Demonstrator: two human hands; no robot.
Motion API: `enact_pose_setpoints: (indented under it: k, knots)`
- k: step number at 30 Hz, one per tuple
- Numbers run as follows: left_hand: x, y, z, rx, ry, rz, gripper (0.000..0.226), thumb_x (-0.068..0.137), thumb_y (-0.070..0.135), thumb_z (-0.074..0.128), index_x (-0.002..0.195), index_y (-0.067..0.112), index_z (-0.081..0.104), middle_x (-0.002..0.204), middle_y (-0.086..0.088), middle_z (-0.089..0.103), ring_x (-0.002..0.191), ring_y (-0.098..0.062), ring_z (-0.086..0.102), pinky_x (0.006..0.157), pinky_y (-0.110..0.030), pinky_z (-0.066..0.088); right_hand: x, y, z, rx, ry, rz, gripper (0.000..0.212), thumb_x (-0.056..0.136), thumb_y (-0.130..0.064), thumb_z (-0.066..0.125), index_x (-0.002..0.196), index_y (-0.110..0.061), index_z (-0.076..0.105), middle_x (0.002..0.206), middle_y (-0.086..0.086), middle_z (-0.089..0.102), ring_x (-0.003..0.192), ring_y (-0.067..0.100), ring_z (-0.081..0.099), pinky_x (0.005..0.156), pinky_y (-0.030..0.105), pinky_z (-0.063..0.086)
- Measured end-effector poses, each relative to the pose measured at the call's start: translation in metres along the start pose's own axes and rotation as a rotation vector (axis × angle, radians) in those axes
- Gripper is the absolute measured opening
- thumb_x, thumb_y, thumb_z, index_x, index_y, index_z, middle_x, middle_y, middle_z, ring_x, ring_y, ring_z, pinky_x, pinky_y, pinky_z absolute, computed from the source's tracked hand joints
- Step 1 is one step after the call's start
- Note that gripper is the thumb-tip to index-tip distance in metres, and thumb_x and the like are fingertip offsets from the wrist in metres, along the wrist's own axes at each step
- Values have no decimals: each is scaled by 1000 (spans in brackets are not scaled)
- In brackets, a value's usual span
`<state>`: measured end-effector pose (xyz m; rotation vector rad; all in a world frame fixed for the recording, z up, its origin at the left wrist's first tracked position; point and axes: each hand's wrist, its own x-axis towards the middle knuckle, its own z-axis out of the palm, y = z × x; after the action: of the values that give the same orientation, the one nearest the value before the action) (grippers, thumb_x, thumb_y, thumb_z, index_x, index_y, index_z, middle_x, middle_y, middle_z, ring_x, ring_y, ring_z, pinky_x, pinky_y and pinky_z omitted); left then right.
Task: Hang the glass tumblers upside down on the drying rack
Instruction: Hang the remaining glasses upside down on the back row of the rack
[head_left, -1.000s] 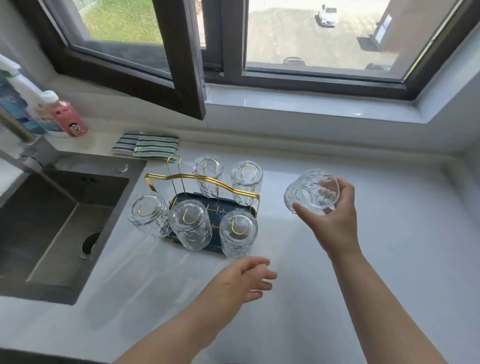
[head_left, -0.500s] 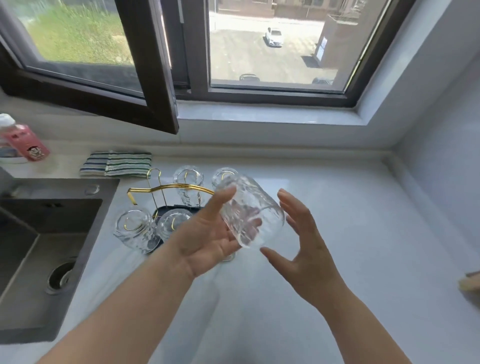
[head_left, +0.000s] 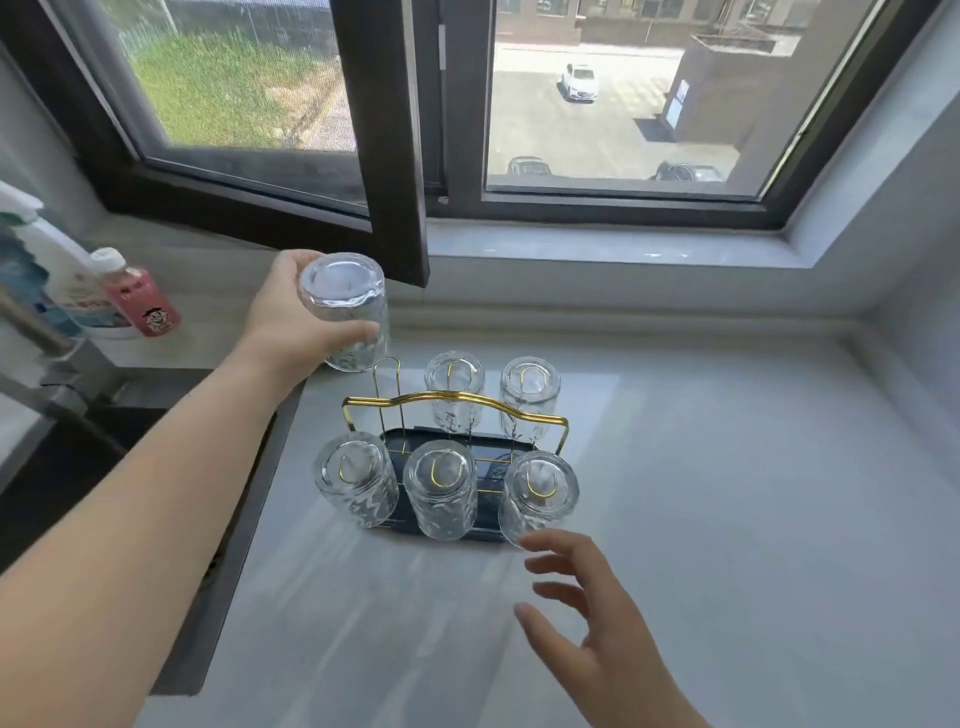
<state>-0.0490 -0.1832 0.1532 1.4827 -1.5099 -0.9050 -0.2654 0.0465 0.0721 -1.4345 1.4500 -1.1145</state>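
Observation:
My left hand (head_left: 288, 322) grips a clear glass tumbler (head_left: 347, 310) upside down, just above and left of the bare gold prong (head_left: 387, 395) at the rack's back left. The drying rack (head_left: 457, 402) has a gold wire frame on a dark tray. Several tumblers hang inverted on it: three in front (head_left: 440, 488) and two at the back (head_left: 530, 397). My right hand (head_left: 587, 618) hovers open over the counter, just in front of the front right tumbler (head_left: 540, 493), holding nothing.
A steel sink (head_left: 62, 457) lies to the left, with a faucet (head_left: 31, 327) and a pink bottle (head_left: 140, 293) beside other bottles. An open window sash (head_left: 387, 140) juts over the counter behind the rack. White counter (head_left: 727, 493) stretches to the right.
The tumbler passed from my right hand to my left, was turned bottom up, and moved left and back over the rack. My right hand let go and dropped toward me.

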Motion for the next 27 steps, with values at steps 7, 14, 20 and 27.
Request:
enact_pose_setpoints:
  k: [7,14,20,27]
  knots:
    - [42,-51,17,44,-360,-18,78,50,11,88,111,30,44,106,3,57,97,-14,58,80,-30,48,14,-10,27,-54,-96,-13,33,67,-27,62,96,-43,58,110,-9,55,104,8,55,79,19,50]
    - [51,-84,28,3,-448,-42,77,52,3,86,112,29,45,108,2,57,100,-17,57,75,-26,46,24,-6,40,-120,-197,-21,27,77,-30,61,91,-52,57,114,-21,47,92,9,56,77,13,45]
    - [57,-100,27,69,-526,-53,79,47,15,89,108,39,47,111,5,58,105,-18,57,92,-39,47,29,1,45,-131,-335,33,25,81,-34,57,93,-57,53,114,-25,44,96,4,52,82,11,40]
    - [55,-112,34,51,-558,-67,79,51,10,88,112,36,46,114,2,58,104,-19,59,90,-34,49,35,3,47,-131,-367,63,25,81,-32,56,91,-55,55,112,-27,44,97,2,51,83,10,39]
